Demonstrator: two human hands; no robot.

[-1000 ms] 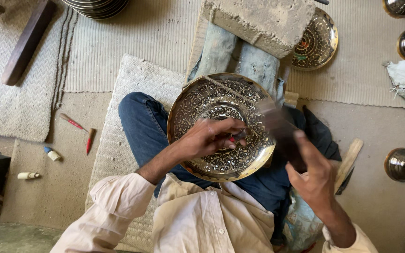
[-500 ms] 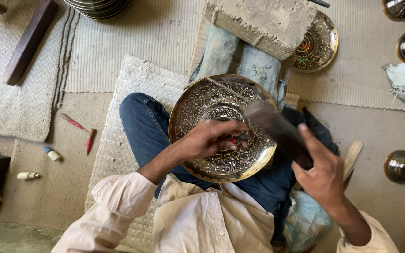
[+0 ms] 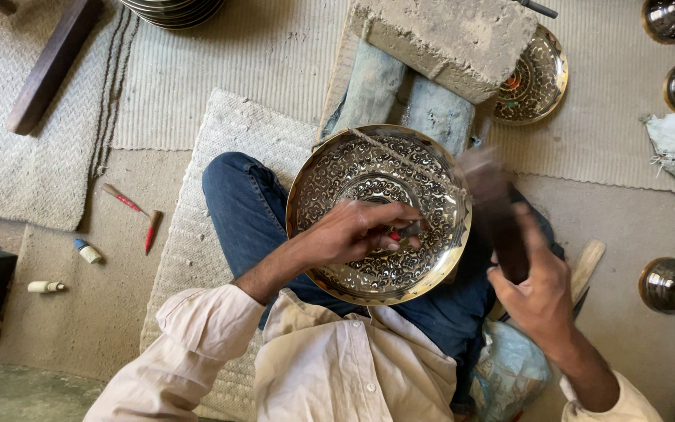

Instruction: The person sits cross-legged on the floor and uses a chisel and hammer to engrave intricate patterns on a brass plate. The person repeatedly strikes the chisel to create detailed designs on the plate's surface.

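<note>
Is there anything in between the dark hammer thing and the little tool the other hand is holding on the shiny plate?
Nothing visible does. The right hand holds the dark mallet, blurred, just right of the small chisel pinched in the left hand over the engraved brass plate. Only open space lies between them.

Soft daylight, glare on brass plate (image 3: 379,215), motion-blurred hammer (image 3: 498,211)

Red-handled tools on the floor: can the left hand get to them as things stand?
Probably not right away. The left hand is shut on a small punch over the engraved plate; the red-handled tools lie apart on bare floor, nothing blocking them.
</note>
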